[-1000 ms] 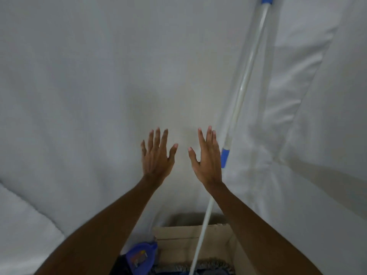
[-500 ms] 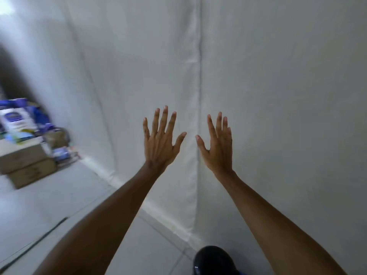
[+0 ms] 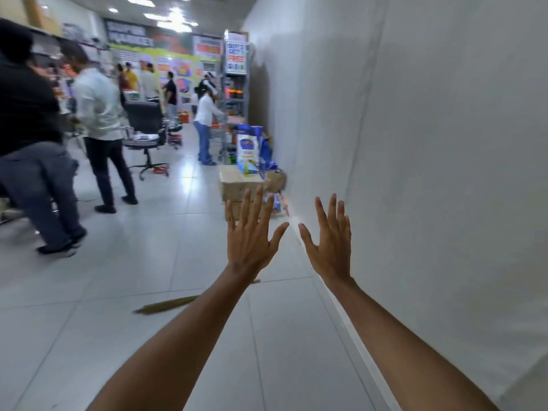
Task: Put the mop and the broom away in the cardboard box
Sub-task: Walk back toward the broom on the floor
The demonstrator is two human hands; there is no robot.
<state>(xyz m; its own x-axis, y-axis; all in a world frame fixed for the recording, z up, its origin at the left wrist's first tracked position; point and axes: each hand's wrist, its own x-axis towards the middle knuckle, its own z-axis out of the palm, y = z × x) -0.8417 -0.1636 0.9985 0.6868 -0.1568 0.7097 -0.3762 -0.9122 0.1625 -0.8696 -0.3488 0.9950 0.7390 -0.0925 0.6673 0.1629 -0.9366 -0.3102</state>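
My left hand (image 3: 250, 235) and my right hand (image 3: 329, 243) are raised side by side in front of me, fingers spread, holding nothing. A brown grass broom (image 3: 167, 304) lies flat on the tiled floor, below and left of my left hand, its far end hidden behind my left forearm. Neither the mop nor the box that held it is in view.
A white cloth wall (image 3: 430, 173) runs along the right. Stacked cardboard boxes (image 3: 238, 185) with bags on top stand by the wall ahead. Two people (image 3: 98, 123) stand at the left, and a black office chair (image 3: 146, 129) is behind them. Shelves and more people fill the far end.
The view has swung left from the mop handle and open box at the white wall to the shop aisle. Both hands stayed raised and spread; the broom on the floor came into view.
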